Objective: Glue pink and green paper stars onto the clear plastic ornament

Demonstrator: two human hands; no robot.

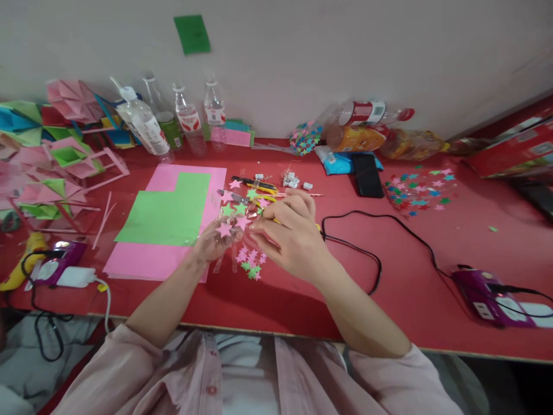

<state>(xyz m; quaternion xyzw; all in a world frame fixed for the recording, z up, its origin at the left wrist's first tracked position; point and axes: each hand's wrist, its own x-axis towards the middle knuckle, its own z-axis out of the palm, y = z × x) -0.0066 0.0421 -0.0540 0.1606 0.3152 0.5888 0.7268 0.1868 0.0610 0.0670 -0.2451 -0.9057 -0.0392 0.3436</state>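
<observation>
My left hand (215, 241) is closed around a clear plastic piece with pink and green paper stars (241, 208) on its surface. Close against its right side is my right hand (294, 233), thumb and fingers pinched together near a pink star; whether they hold anything is too small to make out. Below the hands lies a small pile of loose pink and green stars (251, 264) on the red table (276, 308). Behind the fingers a box cutter (254, 184) and yellow-handled scissors (264, 200) show in part, the scissors mostly covered.
Pink and green paper sheets (166, 216) lie at left, with folded paper models (73, 153) beyond. Plastic bottles (190, 124) line the wall. A phone (367, 175), a star-covered clear piece (419, 190) and a black cable (401, 222) occupy the right side.
</observation>
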